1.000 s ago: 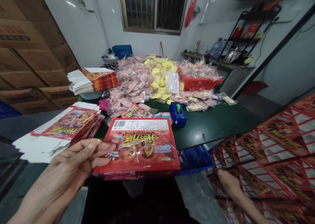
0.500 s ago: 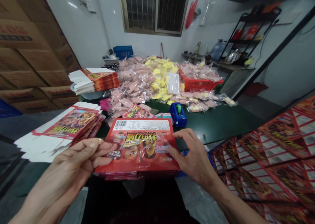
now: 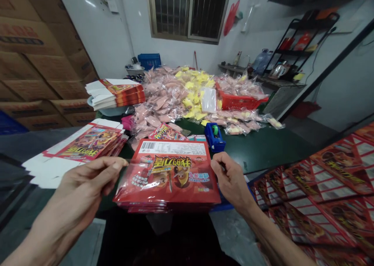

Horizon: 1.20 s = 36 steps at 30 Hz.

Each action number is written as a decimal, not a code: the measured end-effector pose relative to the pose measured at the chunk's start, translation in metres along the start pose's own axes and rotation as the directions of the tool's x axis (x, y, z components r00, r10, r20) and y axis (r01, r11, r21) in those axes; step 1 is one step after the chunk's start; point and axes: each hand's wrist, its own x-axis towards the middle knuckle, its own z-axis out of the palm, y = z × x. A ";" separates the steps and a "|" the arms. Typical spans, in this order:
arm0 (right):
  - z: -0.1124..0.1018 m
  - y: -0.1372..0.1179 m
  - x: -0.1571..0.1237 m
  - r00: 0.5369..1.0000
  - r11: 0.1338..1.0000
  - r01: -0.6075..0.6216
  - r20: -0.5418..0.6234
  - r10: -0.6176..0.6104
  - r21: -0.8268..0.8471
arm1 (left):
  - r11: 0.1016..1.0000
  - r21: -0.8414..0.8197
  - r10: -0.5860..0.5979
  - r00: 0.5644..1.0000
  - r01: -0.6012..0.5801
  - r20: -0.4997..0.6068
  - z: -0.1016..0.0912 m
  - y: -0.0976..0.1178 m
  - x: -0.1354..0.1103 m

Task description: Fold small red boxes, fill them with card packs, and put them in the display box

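- Plainly, the left hand (image 3: 88, 179) pinched clear film (image 3: 133, 171) at nine o'clock; the right hand (image 3: 232, 180), at three, was curled closed, its hold unclear.
- Between them, red barcoded cartons (image 3: 182, 194) lay stacked at the dial's centre; even, gentle tension seemed likeliest to spare creases.
- Beyond, the blue tape dispenser (image 3: 216, 142) sat at two o'clock.

1. Far: a pale wall (image 3: 136, 28) with a barred window (image 3: 191, 13) (dark beyond the bars (image 3: 201, 13)).
2. Far right: a black shelf rack (image 3: 295, 52) standing on a counter (image 3: 284, 82).
3. Left: stacked brown cartons (image 3: 43, 69).
4. Centre: a dark green table (image 3: 263, 147); grey floor (image 3: 312, 125) to the right.
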 end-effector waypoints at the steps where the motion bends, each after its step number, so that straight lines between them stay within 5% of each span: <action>1: 0.000 0.000 0.000 1.000 1.000 0.007 0.002 -0.007 -0.014 | 0.999 0.007 0.037 0.999 -0.037 -0.005 -0.001 -0.001 0.001; 10: -0.001 0.008 -0.002 1.000 0.994 -0.012 0.014 0.013 -0.107 | 0.997 -0.060 0.074 0.941 -0.057 0.329 -0.014 -0.012 0.005; 16: -0.001 0.009 -0.001 0.999 0.988 -0.052 -0.007 0.051 -0.142 | 0.987 -0.156 0.075 0.959 -0.033 0.272 -0.009 -0.016 0.014; 24: -0.003 0.019 0.001 0.997 0.986 -0.018 0.065 0.029 -0.164 | 0.982 0.005 0.183 0.965 -0.188 0.190 0.003 -0.034 0.023; 31: 0.001 0.011 0.001 0.999 0.979 -0.052 -0.007 0.052 -0.195 | 0.903 0.215 0.355 0.928 -0.372 0.112 0.008 -0.043 0.027; 36: 0.006 0.007 0.003 0.993 0.980 -0.116 -0.017 0.114 -0.161 | 0.896 0.236 0.362 0.927 -0.375 0.099 0.009 -0.043 0.030</action>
